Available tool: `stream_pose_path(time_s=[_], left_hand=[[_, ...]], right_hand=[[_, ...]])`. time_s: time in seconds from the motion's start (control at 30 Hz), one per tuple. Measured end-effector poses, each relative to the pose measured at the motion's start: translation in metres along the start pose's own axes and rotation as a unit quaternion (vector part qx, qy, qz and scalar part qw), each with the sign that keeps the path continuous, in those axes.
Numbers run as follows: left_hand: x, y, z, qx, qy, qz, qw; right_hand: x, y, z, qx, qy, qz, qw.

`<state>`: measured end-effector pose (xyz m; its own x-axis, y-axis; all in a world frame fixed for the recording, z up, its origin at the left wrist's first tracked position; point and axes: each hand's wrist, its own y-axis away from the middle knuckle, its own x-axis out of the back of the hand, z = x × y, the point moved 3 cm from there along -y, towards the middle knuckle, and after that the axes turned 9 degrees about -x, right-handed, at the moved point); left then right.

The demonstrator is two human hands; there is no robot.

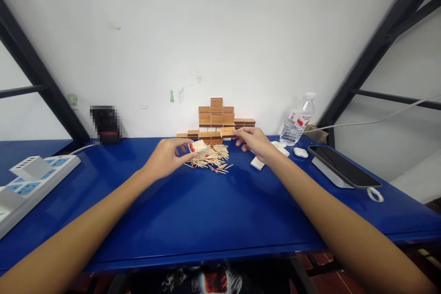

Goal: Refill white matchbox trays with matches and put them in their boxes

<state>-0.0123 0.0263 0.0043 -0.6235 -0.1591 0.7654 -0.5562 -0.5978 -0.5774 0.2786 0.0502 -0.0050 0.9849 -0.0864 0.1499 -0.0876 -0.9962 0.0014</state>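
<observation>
My left hand (167, 158) is closed around a small white matchbox tray (197, 146) filled with red-tipped matches, held just left of a loose pile of matches (212, 158) on the blue table (193, 211). My right hand (253, 142) reaches toward the stack of brown matchboxes (215, 121) against the wall, its fingers pinching a brown matchbox sleeve (228, 132) at the stack's lower right.
White empty trays (258, 162) lie by my right wrist. A water bottle (296, 121), an earbud case (300, 152) and a phone on a white box (342, 172) stand at right. A white power strip (31, 177) lies at far left, a dark object (106, 124) at the back.
</observation>
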Motion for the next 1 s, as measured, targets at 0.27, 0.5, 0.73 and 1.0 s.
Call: stream_pose_path(time_s=[0.27,0.5,0.73,1.0], left_hand=[[-0.001,0.001,0.006,-0.009,-0.013,-0.013,1.000],[-0.003,0.002,0.006,-0.006,-0.019,-0.011,1.000],[-0.002,0.002,0.010,-0.026,-0.034,-0.015,0.999],[-0.003,0.002,0.011,-0.034,-0.031,-0.013,0.999]], right_hand=[[0.079,-0.022,-0.005,-0.002,0.121,0.132,0.984],[0.092,-0.043,-0.005,0.008,0.099,0.168,0.981],[0.067,-0.086,0.004,0.015,0.135,0.170,0.976],[0.060,-0.098,0.009,0.058,0.232,0.224,0.945]])
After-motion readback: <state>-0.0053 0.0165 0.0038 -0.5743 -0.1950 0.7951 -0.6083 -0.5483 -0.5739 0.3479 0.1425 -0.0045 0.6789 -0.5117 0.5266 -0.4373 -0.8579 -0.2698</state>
